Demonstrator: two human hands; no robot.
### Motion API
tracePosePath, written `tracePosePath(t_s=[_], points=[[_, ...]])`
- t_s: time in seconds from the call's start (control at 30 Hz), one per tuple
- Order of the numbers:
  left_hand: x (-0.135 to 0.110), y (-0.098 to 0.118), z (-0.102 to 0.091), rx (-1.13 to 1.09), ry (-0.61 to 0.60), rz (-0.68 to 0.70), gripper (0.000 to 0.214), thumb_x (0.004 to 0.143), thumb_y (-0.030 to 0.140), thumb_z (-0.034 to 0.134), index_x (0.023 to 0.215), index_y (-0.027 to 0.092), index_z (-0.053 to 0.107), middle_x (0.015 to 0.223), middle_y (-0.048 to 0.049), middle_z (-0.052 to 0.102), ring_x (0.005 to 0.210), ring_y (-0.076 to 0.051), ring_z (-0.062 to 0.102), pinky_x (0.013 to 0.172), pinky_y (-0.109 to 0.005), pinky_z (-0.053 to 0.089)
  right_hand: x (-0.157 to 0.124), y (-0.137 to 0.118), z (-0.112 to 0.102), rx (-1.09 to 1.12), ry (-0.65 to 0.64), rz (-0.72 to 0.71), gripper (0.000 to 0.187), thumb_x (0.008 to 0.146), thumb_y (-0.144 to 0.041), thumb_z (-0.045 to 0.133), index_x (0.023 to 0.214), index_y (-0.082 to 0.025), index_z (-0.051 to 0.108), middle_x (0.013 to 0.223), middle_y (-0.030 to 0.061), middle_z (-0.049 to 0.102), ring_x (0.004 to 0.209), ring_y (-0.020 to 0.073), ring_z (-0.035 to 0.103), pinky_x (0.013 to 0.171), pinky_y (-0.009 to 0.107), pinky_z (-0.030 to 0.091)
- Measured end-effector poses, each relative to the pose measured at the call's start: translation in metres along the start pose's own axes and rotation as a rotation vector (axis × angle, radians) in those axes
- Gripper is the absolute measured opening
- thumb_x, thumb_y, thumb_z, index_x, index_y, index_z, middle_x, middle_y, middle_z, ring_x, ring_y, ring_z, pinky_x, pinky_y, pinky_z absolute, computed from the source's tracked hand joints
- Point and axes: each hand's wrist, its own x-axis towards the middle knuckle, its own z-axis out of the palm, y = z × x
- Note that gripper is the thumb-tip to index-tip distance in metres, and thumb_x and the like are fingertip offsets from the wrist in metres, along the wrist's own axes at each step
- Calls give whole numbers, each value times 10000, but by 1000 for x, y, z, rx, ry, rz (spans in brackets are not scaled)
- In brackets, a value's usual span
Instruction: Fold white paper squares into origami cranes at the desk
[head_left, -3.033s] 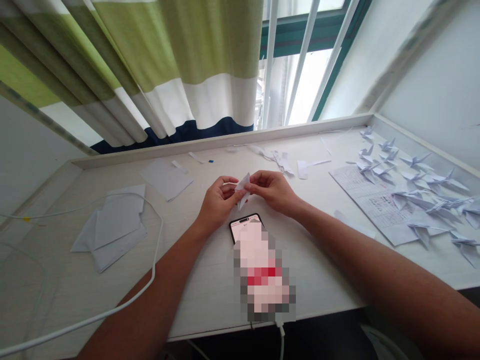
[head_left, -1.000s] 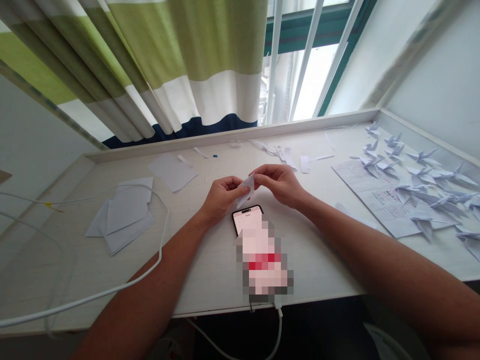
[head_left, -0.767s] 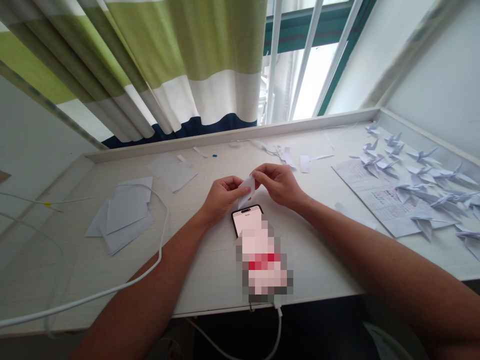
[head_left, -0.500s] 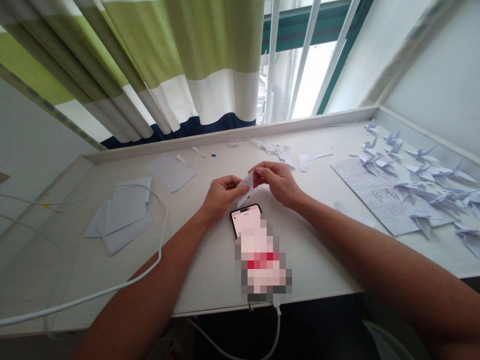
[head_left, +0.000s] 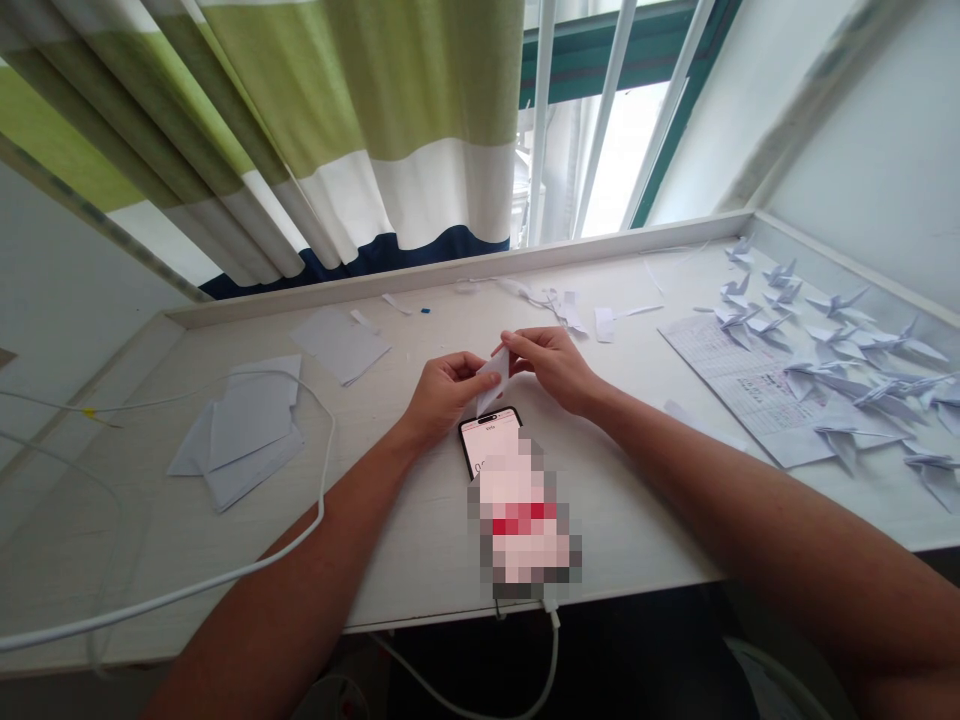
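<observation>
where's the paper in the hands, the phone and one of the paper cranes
folded white paper (head_left: 493,383), head view, middle of the folded piece
smartphone (head_left: 487,432), head view, upper part of its screen
paper crane (head_left: 838,304), head view, body of the crane

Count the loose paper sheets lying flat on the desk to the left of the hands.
4. One lone sheet lies toward the back; three overlap in a pile nearer the front: top sheet, left sheet, bottom sheet. More may be hidden under the pile.

A pixelated patch (head_left: 521,515) is covering most of the phone (head_left: 487,432), while the left hand (head_left: 446,400) and right hand (head_left: 551,370) are partly hiding the folded paper (head_left: 493,382).
</observation>
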Motion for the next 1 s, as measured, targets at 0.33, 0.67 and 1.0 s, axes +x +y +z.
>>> tracePosePath(t_s=[0.33,0.67,1.0], points=[[1,0,-2,0,-41,19,377,611,379,973,824,155,757,788,-32,777,702,-150,695,725,-292,530,-2,-2,2,-251,45,-122,558,870,-688,705,659,-173,676,644,28,668,624,143,577,630,298,464],[3,-4,-3,-50,-19,9,514,608,361,990,1000,173,715,744,4,761,687,-141,709,742,-284,528,2,7,1,-135,46,-91,525,849,-690,736,768,-178,652,680,7,660,611,126,619,602,271,503],[3,0,-5,90,-26,57,521,610,435,981,928,169,665,676,-4,750,627,-152,686,690,-288,507,0,3,1,-96,14,-35,497,750,-622,848,672,-182,632,650,2,663,603,144,646,603,283,504]])
